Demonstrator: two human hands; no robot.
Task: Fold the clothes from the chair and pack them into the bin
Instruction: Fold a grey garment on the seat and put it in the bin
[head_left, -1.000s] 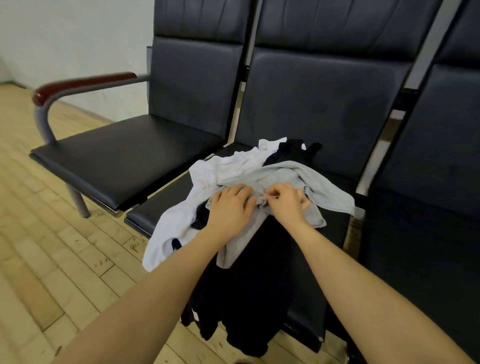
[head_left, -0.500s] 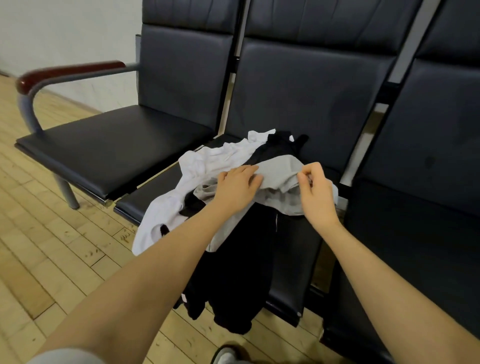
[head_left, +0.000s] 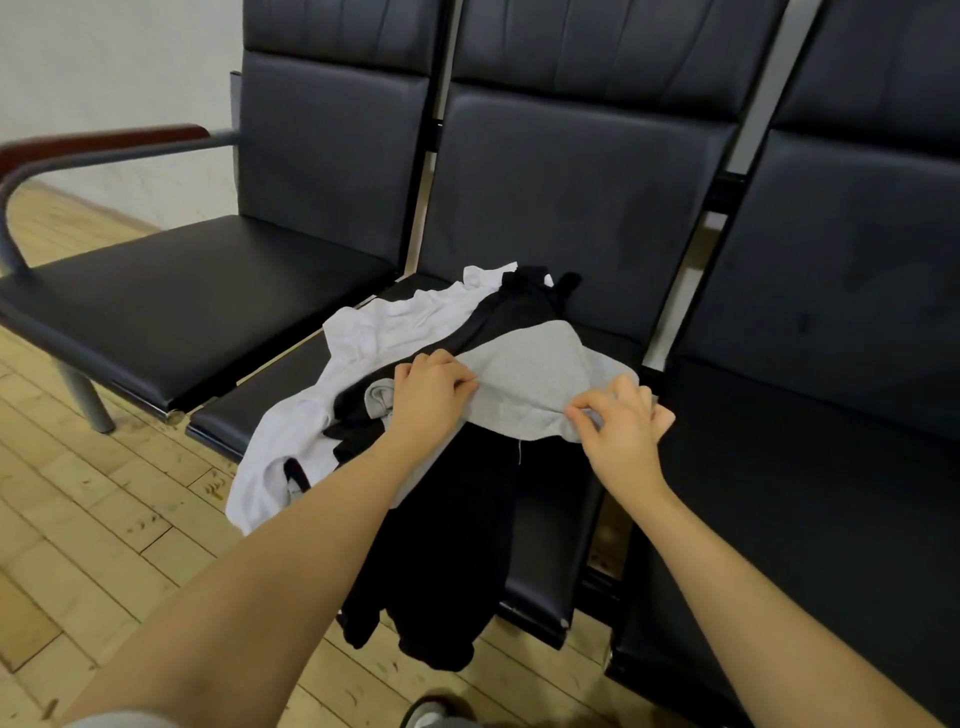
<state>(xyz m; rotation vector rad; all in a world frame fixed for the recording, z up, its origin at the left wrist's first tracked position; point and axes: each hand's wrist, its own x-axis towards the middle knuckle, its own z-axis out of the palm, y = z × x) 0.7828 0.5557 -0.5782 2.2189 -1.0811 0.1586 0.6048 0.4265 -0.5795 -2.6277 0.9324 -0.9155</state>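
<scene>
- Currently, the light grey knit garment (head_left: 524, 379) lies on top of the pile on the middle black padded seat (head_left: 550, 519) of the bench, its near edge stretched roughly left to right between both hands.
- Left hand (head_left: 428, 387) pinches this edge at its left end; the fingers are curled onto the fabric.
- Right hand (head_left: 621, 423) pinches the same edge at its right end, thumb and forefinger closed on the cloth, the other fingers curled.
- Both hands are equally near; the garment's bulk lies beyond them, toward the backrest, so a lift would draw it up and toward the person.
- Beneath it lie a black garment (head_left: 457, 535) hanging over the seat's front edge and a white crumpled garment (head_left: 332, 395) to the left.
- Hidden: the grey garment's type cannot be determined; it is possibly a shirt. How far it tangles with the black one is unclear.
- No bin is in view.
</scene>
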